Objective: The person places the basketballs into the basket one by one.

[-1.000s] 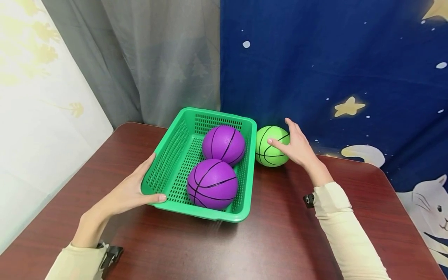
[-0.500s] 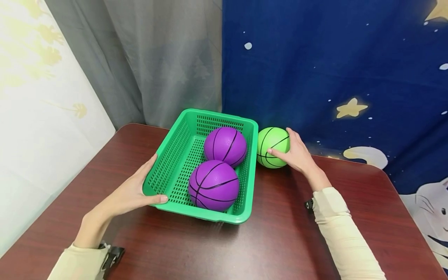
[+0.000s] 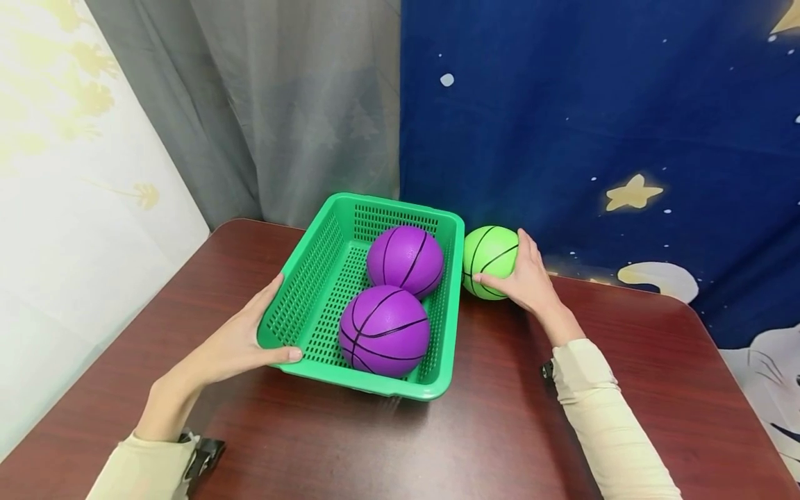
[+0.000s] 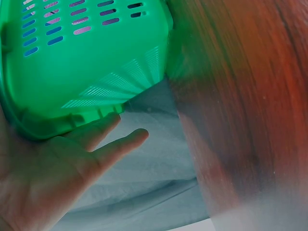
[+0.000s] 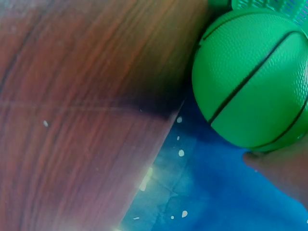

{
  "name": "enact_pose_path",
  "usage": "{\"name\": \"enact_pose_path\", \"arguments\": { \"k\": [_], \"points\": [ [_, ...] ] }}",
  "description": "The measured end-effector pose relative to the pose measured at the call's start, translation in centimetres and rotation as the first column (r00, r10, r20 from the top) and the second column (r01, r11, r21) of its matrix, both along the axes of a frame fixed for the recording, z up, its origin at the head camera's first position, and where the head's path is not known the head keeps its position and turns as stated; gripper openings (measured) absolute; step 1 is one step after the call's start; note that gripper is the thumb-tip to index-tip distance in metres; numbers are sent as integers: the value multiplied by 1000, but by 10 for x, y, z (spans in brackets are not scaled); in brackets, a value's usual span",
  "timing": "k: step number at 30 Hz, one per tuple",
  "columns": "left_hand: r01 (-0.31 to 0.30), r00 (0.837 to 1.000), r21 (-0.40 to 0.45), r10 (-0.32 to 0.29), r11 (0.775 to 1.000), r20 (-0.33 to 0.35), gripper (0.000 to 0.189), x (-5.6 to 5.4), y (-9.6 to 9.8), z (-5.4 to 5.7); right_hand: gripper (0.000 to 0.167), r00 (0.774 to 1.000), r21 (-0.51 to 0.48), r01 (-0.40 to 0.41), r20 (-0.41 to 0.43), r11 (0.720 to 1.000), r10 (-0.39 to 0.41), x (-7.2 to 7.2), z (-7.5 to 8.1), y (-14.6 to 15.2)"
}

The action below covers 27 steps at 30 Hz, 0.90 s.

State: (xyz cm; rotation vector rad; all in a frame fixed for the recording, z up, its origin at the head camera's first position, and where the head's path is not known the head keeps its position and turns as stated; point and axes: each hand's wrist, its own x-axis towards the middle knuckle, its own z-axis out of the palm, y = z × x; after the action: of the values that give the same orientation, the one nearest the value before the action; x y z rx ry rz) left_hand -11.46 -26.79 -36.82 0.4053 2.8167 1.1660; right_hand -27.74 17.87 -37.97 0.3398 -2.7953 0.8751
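Observation:
A green plastic basket (image 3: 446,312) with slotted walls stands on the table, holding two purple mini basketballs (image 3: 384,333). At its near left corner my left hand (image 3: 231,347) grips the rim, thumb over the front edge. The left wrist view shows fingers (image 4: 120,144) stretched out beside the basket's outer wall (image 4: 62,72). Against the basket's right side rests a light green mini basketball (image 3: 487,253). My right hand (image 3: 531,285) holds this ball from its right, thumb across the front and fingers behind. In the right wrist view the ball (image 5: 255,82) hides most of that hand.
The dark red wooden table (image 3: 500,417) has its back edge close behind the basket and green ball. Beyond it hang a grey curtain (image 3: 312,104) and a blue starry curtain (image 3: 531,104). A white patterned cloth (image 3: 94,243) hangs at the left.
My right hand has come down and left onto the green ball, its fingers drawing in around it. My left hand keeps its place at the basket corner; the head view has shifted slightly.

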Motion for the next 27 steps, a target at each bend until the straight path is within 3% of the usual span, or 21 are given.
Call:
{"name": "enact_pose_path", "arguments": {
  "k": [7, 20, 27],
  "points": [
    [-4, 1000, 0, 4, 1000, -6, 113, 0, 0, 2, 125, 998, -21, 48, -40, 999, -49, 1, -5, -2],
    [9, 1000, -4, -9, 1000, 1, 113, 1, 0, 4, 117, 992, -102, 127, 30, 987, -125, 1, -8, -2],
    [2, 1000, -1, -2, 1000, 2, 113, -1, 0, 2, 114, 989, -114, 145, 25, 983, -143, 1, -9, -3]
  ]
}}
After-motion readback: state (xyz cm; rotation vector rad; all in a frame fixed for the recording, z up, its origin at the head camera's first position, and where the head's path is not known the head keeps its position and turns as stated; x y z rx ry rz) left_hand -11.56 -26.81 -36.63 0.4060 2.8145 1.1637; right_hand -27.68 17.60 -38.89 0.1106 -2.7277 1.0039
